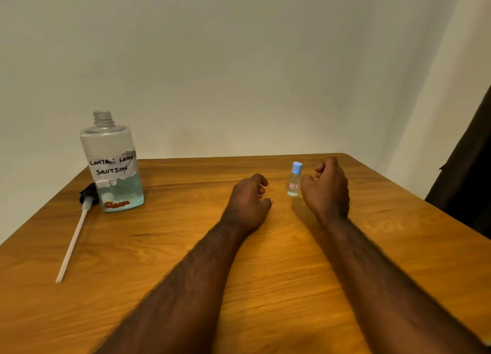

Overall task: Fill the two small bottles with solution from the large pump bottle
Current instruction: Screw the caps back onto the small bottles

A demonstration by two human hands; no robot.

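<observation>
One wooden table (279, 260) fills the view. Far left stands the large bottle (113, 162), uncapped and part full, with its pump (86, 196) lying against its left side, tube pointing near. The left hand (248, 202) and right hand (328, 188) are loosely curled and hold nothing. Between them the small bottle (294, 183) stands upright and capped, just beside the right thumb.

A wooden worktop (132, 274) with warm orange grain fills the lower frame. A plain pale wall (239, 61) rises behind it at twelve o'clock. A dark cloth (467, 167) hangs at three o'clock.
</observation>
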